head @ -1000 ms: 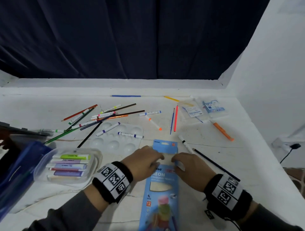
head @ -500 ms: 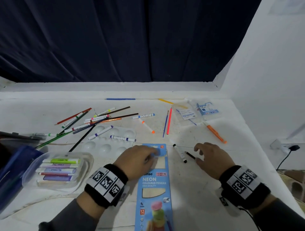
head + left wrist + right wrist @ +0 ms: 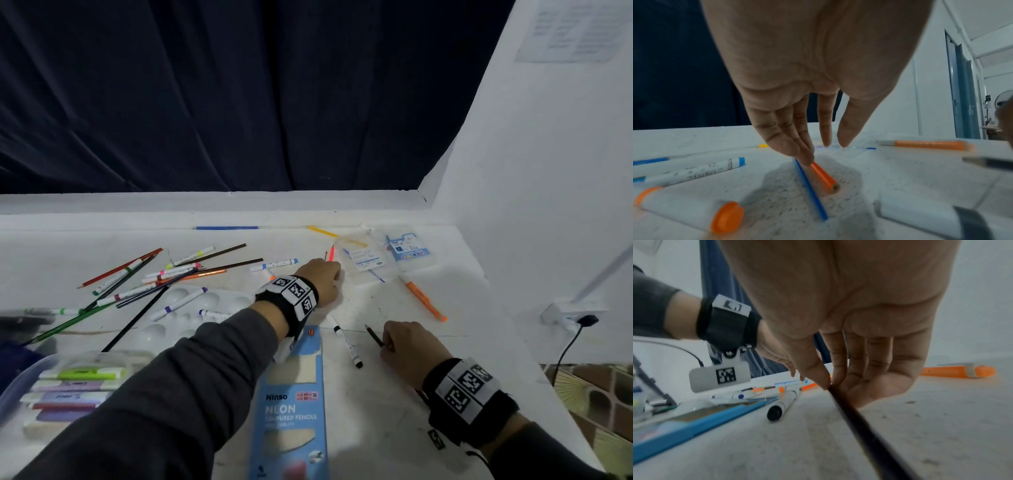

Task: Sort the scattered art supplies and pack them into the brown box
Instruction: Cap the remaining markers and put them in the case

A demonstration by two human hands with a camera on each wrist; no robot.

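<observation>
My left hand [image 3: 325, 277] reaches forward over the white table. In the left wrist view my left hand [image 3: 824, 151] has straight fingers whose tips touch an orange pencil [image 3: 823, 176] and a thin blue pencil [image 3: 810, 190] lying side by side. My right hand [image 3: 394, 344] is low at the right, where thumb and forefinger [image 3: 830, 384] pinch a black pencil [image 3: 859, 421] near its tip [image 3: 374, 335]. A blue neon coloured-pencil pack [image 3: 291, 411] lies flat between my arms. I can make out no brown box.
A black-capped white marker [image 3: 346, 342] lies between pack and right hand. A white palette [image 3: 185, 308], a heap of pencils and markers [image 3: 164, 274] and a clear case of highlighters [image 3: 68, 387] are left. An orange pen [image 3: 421, 298] and plastic packets [image 3: 376, 253] lie near the right wall.
My left hand left the top of the neon pack and reached forward to the orange and blue pencils. My right hand came down and pinched the black pencil.
</observation>
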